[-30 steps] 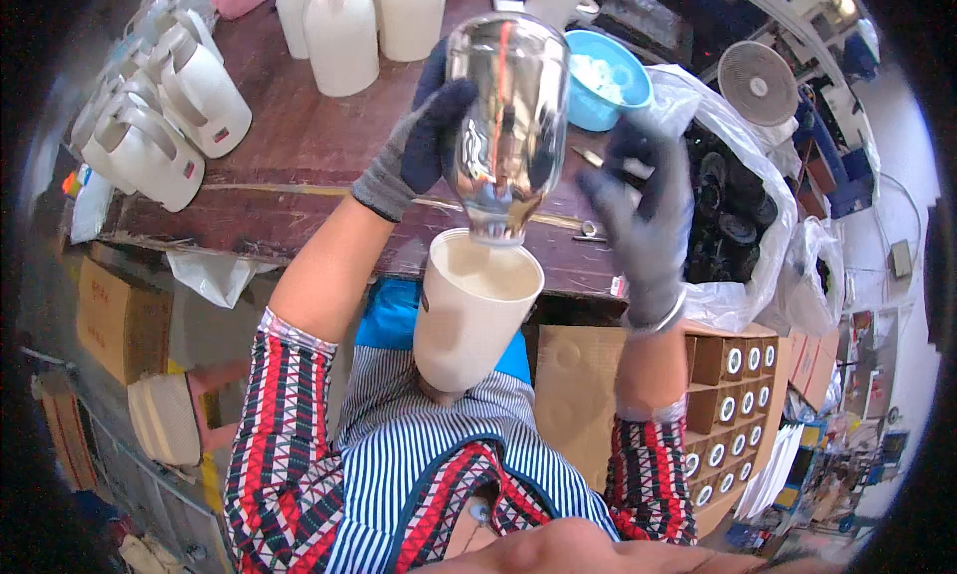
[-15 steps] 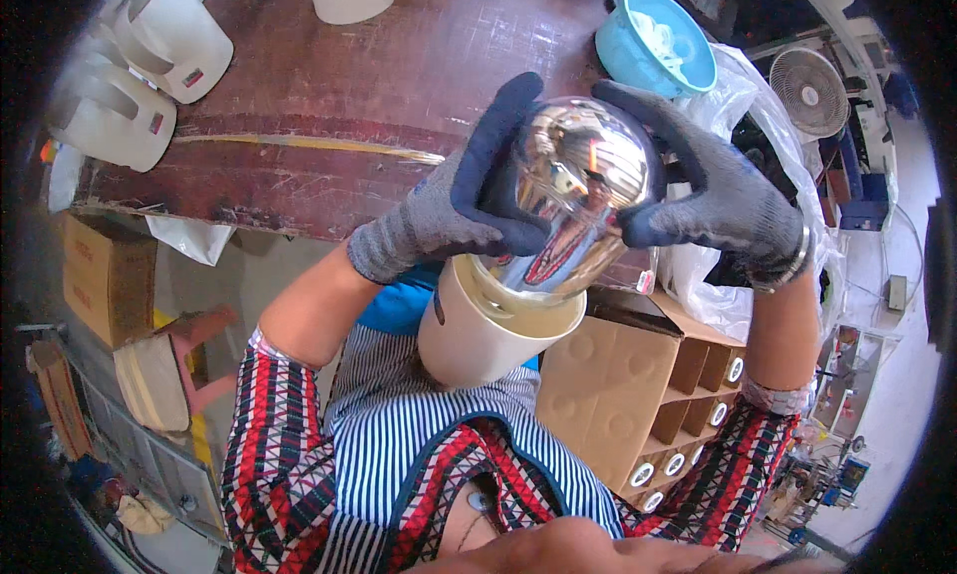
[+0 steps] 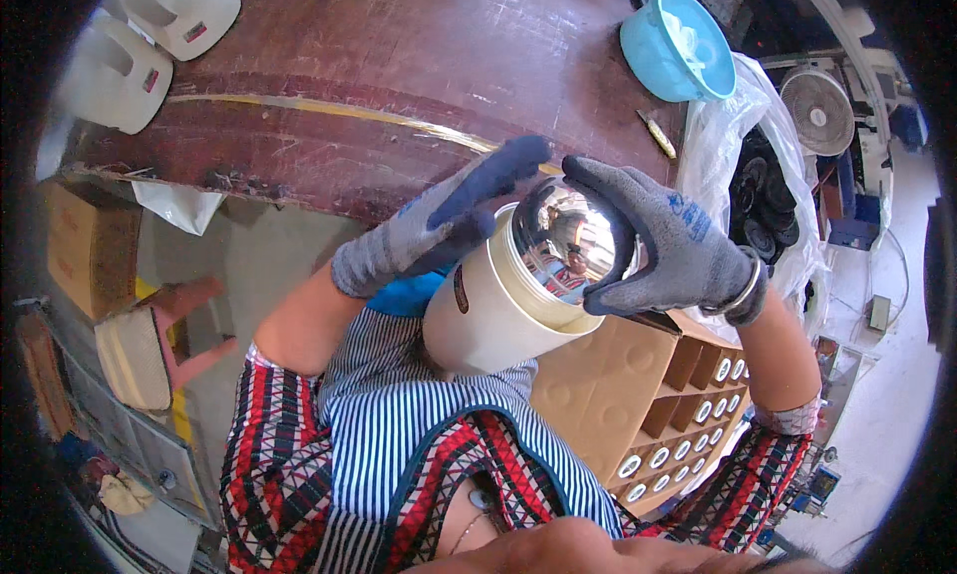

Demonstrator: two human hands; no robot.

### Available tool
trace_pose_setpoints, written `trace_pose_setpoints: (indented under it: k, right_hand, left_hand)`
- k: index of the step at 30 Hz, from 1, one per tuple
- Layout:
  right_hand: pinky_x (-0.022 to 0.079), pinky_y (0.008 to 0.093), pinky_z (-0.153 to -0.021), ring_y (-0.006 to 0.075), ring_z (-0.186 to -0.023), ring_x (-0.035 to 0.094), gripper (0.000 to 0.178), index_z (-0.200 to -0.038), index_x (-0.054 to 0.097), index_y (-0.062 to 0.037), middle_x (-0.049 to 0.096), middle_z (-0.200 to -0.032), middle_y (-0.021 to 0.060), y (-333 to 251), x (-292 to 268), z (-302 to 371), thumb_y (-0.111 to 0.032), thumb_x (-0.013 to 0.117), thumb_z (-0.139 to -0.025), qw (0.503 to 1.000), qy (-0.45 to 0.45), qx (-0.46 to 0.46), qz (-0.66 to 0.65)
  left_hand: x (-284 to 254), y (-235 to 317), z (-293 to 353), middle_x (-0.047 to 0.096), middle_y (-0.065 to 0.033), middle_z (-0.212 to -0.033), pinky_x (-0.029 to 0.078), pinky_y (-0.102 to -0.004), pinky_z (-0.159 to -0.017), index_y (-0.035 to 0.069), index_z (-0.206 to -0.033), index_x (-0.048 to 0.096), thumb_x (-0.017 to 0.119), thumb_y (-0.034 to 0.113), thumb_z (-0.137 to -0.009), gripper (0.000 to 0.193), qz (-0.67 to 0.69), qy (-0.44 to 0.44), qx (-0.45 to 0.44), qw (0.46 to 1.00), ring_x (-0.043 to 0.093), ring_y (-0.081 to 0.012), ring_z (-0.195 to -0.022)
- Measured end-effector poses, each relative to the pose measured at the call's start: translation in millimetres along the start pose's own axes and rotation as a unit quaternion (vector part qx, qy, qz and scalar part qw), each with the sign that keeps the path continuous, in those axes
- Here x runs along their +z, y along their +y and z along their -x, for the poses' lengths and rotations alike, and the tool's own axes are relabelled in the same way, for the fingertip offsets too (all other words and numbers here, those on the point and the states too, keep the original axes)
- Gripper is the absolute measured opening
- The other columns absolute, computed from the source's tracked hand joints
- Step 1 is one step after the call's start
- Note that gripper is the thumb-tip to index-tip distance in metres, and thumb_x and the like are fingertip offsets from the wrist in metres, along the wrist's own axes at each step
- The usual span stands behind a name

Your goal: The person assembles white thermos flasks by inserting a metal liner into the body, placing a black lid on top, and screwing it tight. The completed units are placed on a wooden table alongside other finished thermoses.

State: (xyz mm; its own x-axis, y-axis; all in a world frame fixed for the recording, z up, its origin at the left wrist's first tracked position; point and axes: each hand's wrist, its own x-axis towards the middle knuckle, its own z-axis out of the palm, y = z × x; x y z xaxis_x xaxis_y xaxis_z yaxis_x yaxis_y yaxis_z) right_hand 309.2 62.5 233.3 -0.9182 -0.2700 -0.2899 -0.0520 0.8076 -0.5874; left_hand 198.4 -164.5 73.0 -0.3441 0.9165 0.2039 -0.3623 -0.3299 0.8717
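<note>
Apron (image 3: 399, 425), striped navy and white; worn over patterned red, black and white sleeves (image 3: 279, 444).

Canister (image 3: 488, 320), cream, dark oval mark on its side; tilted at the apron, its mouth turned up and to the right.

Flask (image 3: 568, 230), silver, mirror-bright; seated partly inside the canister, its rounded end left showing above the rim.

Left hand (image 3: 449, 210), gloved in grey and navy; released, fingers extended and thumb spread, placed beside the canister's mouth. Whether the rim is touched by the thumb cannot be told.

Right hand (image 3: 663, 245), gloved likewise, bracelet worn at the wrist; curved about the right side of the flask, thumb laid at the near edge, fingers at the far one. How firmly the flask is grasped cannot be told.

Carton (image 3: 593, 380), brown, divided into cells; white round-ended pieces are held in many of them.

Stool (image 3: 135, 360), pale seat, pink legs; set on the floor at left, near a brown box (image 3: 90, 250).

Worktop (image 3: 329, 61), dark red, scuffed, marked by a yellow strip.

Cutter (image 3: 657, 136); laid near the worktop's right edge.

Bag (image 3: 713, 160), clear plastic; filled with black parts.

Jugs (image 3: 125, 81), white; grouped at far left.

Basin (image 3: 653, 56), light blue; white pieces contained.

Fan (image 3: 817, 111), round, grey; stood beyond the bag.
</note>
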Motion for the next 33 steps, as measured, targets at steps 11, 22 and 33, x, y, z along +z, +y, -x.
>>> trace_pose_setpoints:
  k: [11,22,33]
  right_hand:
    - [0.05,0.0462,-0.1,0.0412,-0.116,0.062,0.108,-0.151,0.043,-0.0031,0.06,-0.13,0.023,5.4,29.3,-9.0,-0.051,0.089,-0.066,0.998,-0.027,-0.002,0.056]
    - [0.055,0.0449,-0.089,0.0397,-0.103,0.066,0.099,-0.146,0.049,-0.0043,0.062,-0.117,0.0218,-1.9,31.0,-17.3,-0.048,0.088,-0.066,0.993,-0.052,0.002,0.105]
    - [0.054,0.0438,-0.083,0.0391,-0.095,0.067,0.093,-0.145,0.052,-0.0055,0.066,-0.113,0.0196,-19.0,42.1,-17.3,-0.038,0.088,-0.066,0.986,-0.045,0.022,0.159]
  left_hand:
    - [1.2,-19.2,24.9,0.031,-0.0206,-0.164,0.034,-0.0446,-0.121,0.008,-0.163,0.026,0.056,0.055,-0.1,0.084,-0.153,0.002,0.023,0.988,0.033,-0.0364,-0.15]
    - [1.3,-34.6,25.9,0.036,-0.0213,-0.161,0.035,-0.0447,-0.12,0.008,-0.16,0.032,0.062,0.047,-0.1,0.077,-0.175,0.012,0.075,0.982,0.038,-0.0377,-0.148]
    - [0.7,-32.0,25.2,0.043,-0.0211,-0.157,0.032,-0.0463,-0.121,0.007,-0.157,0.036,0.064,0.042,-0.099,0.074,-0.256,0.02,0.107,0.961,0.041,-0.0381,-0.146]
